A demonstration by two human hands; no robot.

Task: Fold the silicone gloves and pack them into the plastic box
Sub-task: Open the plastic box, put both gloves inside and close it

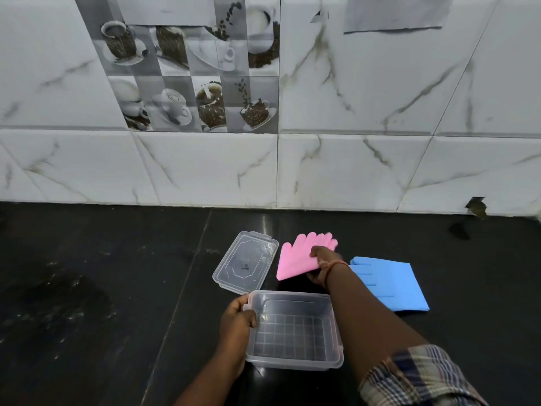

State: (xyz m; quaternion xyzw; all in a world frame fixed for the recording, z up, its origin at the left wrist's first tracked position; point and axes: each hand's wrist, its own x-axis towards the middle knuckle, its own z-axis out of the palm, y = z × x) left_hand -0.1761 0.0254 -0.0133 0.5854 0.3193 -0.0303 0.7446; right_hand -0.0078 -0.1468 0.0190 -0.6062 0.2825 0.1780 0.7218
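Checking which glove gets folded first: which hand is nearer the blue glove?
Right. The right hand grips the pink glove just left of the blue glove; the left hand holds the plastic box, farther away.

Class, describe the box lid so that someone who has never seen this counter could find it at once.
Start at the dark countertop below the tiled wall. Just behind the open plastic box lies the lid, flat and clear. Unlike the pink glove and blue glove to its right, it is rigid and see-through.
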